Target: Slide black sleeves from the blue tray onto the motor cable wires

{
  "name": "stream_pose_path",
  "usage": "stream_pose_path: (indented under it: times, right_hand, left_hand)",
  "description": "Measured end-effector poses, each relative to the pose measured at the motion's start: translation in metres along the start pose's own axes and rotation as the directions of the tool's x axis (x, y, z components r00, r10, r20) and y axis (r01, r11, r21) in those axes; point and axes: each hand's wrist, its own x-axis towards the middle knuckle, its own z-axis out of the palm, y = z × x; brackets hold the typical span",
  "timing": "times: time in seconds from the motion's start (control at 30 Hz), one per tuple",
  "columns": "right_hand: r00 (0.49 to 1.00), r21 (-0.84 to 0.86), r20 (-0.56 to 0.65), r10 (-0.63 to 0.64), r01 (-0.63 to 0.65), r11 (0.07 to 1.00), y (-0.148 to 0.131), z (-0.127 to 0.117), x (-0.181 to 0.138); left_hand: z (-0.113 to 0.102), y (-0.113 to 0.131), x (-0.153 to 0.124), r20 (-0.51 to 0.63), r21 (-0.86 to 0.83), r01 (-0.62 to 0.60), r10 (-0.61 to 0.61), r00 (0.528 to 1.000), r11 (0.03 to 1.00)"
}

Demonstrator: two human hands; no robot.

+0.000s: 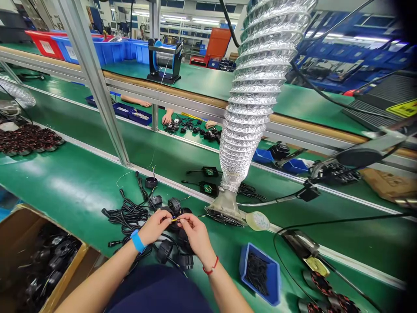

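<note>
While the left hand (156,227) and right hand (195,233) pinch thin wires (173,220) over round black caps (165,251), a ribbed foil duct (256,74) rises at one o'clock. Smooth green bench (78,178) lies open at ten, edged by metal rail; a blue tub (274,284) of slim black pieces (257,273) sits at four, a cardboard box (73,261) of black parts (54,263) at eight.

Bright indoor light, with tube lights (205,21) glowing at the back — pale glare on the green bench (81,189), hard glints on the silver hose (254,87). The right edge falls dark and smeared; the central wires (175,220) look slightly soft.
</note>
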Motion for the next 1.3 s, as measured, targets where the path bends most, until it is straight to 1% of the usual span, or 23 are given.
stream_pose_path:
  times: [0.03,0.1,0.17,0.23,0.37,0.5,0.57,0.63,0.73,0.9,0.97,1.03,1.1,1.2,1.23,1.3]
  right_hand:
    - [1.0,-0.052,-0.011,-0.002,0.001,0.999,-0.001,0.0,-0.001]
    - [0.998,-0.226,-0.047,-0.042,0.03,0.974,-0.001,-0.001,-0.004]
    - [0.992,-0.415,-0.072,-0.103,0.064,0.907,-0.001,-0.002,-0.006]
    - [0.987,-0.527,-0.078,-0.144,0.082,0.846,0.0,-0.002,-0.007]
    - [0.988,-0.639,-0.055,-0.146,0.077,0.766,-0.001,0.001,-0.009]
    - [0.979,-0.728,-0.025,-0.202,0.121,0.675,0.002,0.004,-0.01]
    - [0.979,-0.728,-0.028,-0.201,0.118,0.675,0.006,0.006,-0.009]
    - [0.985,-0.68,-0.045,-0.165,0.091,0.727,0.01,0.008,-0.007]
    - [0.989,-0.56,-0.077,-0.126,0.062,0.826,0.013,0.012,-0.005]
    - [0.988,-0.381,-0.102,-0.115,0.068,0.922,0.01,0.016,-0.001]
    - [0.989,-0.258,-0.106,-0.108,0.077,0.963,0.008,0.015,0.0]
    - [0.988,-0.095,-0.121,-0.101,0.09,0.991,0.007,0.012,0.002]
    - [0.987,0.088,-0.151,-0.048,0.062,0.994,0.006,0.008,0.004]
    - [0.986,0.321,-0.149,0.079,-0.027,0.947,0.006,0.005,0.008]
    - [0.986,0.37,-0.135,0.101,-0.045,0.928,0.006,0.004,0.01]
    - [0.988,0.419,-0.112,0.105,-0.049,0.907,0.006,0.005,0.011]
  left_hand:
    - [0.0,0.0,0.001,0.006,0.005,-0.004,0.004,1.0,1.0]
    - [0.001,0.0,0.002,0.004,0.006,-0.002,0.002,1.0,1.0]
    - [0.002,-0.001,0.003,-0.016,-0.016,0.016,-0.016,1.0,1.0]
    - [0.004,-0.002,0.004,-0.034,-0.04,0.032,-0.034,0.999,0.999]
    - [0.006,-0.002,0.006,-0.036,-0.004,0.027,-0.027,0.999,1.0]
    - [0.007,-0.003,0.009,-0.043,0.041,0.007,-0.005,0.999,0.999]
    - [0.009,-0.004,0.01,-0.038,0.066,-0.009,0.012,0.999,0.998]
    - [0.01,-0.003,0.01,-0.031,0.085,-0.016,0.019,0.999,0.996]
    - [0.011,-0.002,0.009,-0.033,0.088,-0.013,0.016,0.999,0.996]
    - [0.011,-0.002,0.008,-0.064,0.053,0.009,-0.006,0.998,0.999]
    - [0.01,-0.003,0.008,-0.063,0.035,0.022,-0.02,0.998,0.999]
    - [0.01,-0.004,0.009,-0.062,0.016,0.032,-0.031,0.998,0.999]
    - [0.009,-0.005,0.009,-0.061,-0.004,0.044,-0.044,0.997,0.999]
    - [0.009,-0.005,0.009,-0.053,-0.028,0.062,-0.063,0.997,0.998]
    - [0.009,-0.005,0.009,-0.05,-0.035,0.065,-0.066,0.997,0.997]
    - [0.008,-0.006,0.009,-0.051,-0.045,0.058,-0.061,0.997,0.997]
